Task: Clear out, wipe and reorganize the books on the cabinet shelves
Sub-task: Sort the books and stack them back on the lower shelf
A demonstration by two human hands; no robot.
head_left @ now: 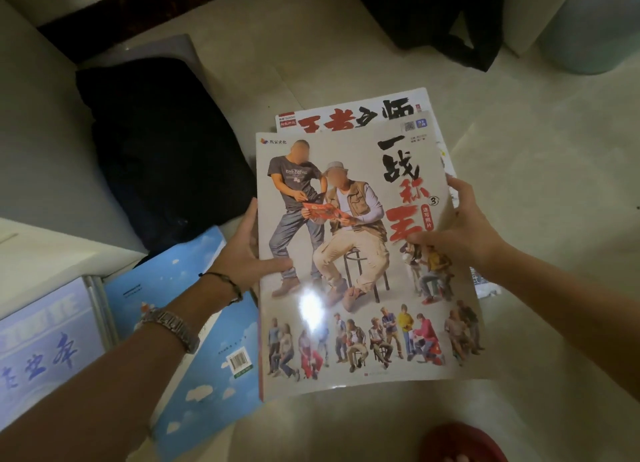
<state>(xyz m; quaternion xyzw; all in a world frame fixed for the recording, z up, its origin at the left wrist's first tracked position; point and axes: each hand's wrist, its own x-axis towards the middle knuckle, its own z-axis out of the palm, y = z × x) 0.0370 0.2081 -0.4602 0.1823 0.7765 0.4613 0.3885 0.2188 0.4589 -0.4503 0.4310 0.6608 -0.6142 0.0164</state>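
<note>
You hold the top book flat over the floor, one hand per long edge so the floppy cover stays level: left hand and right hand each pinch it (thumbs on top, fingers underneath). Below it lies another book, probably the growing stack.

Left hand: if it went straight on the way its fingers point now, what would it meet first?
The left hand grips the big photo book by its left edge, fingers pointing up and away. Further on, it would probably meet the black bag on the floor, though depth is unclear.
</note>
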